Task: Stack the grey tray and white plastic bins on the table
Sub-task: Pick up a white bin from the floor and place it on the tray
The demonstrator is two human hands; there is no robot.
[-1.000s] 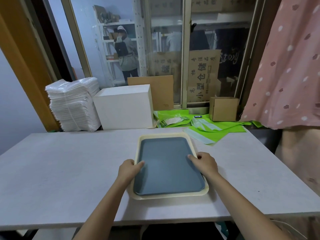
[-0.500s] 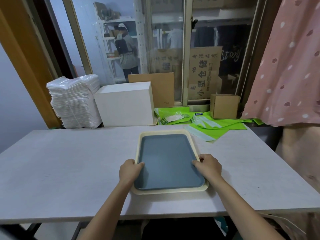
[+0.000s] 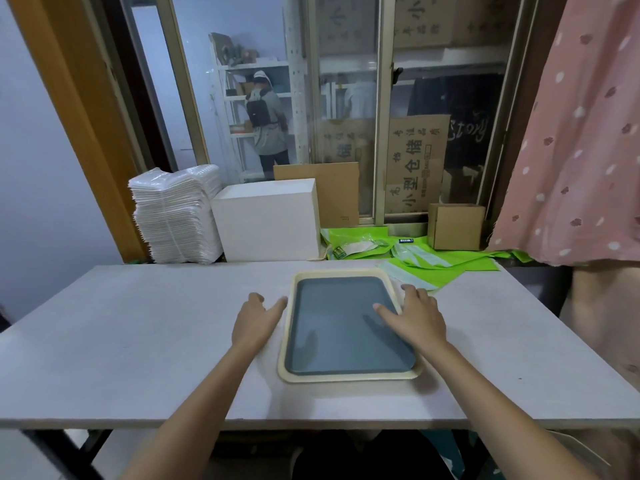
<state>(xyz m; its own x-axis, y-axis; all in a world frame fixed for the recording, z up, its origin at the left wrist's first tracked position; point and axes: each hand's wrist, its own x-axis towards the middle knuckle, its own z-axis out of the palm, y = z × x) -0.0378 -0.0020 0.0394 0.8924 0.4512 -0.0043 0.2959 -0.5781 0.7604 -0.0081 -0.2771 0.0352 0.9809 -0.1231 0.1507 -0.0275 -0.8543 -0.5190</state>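
A grey tray (image 3: 343,327) lies nested inside a cream-white plastic bin (image 3: 349,376) in the middle of the pale table (image 3: 138,334). My left hand (image 3: 254,320) hovers just left of the bin's rim, fingers spread, holding nothing. My right hand (image 3: 417,315) is over the bin's right edge, fingers apart, with its thumb reaching over the grey tray. Neither hand grips the stack.
A tall pile of white plastic-wrapped trays (image 3: 176,216) and a white box (image 3: 266,220) stand behind the table's far edge. Green bags (image 3: 446,261), a small cardboard box (image 3: 455,226) and a pink curtain (image 3: 581,140) are at the right. A person stands beyond the window.
Both hands have let go of the stacked tray and bin and opened; the left hand has drawn off to the left of the rim. The stack rests on the table.
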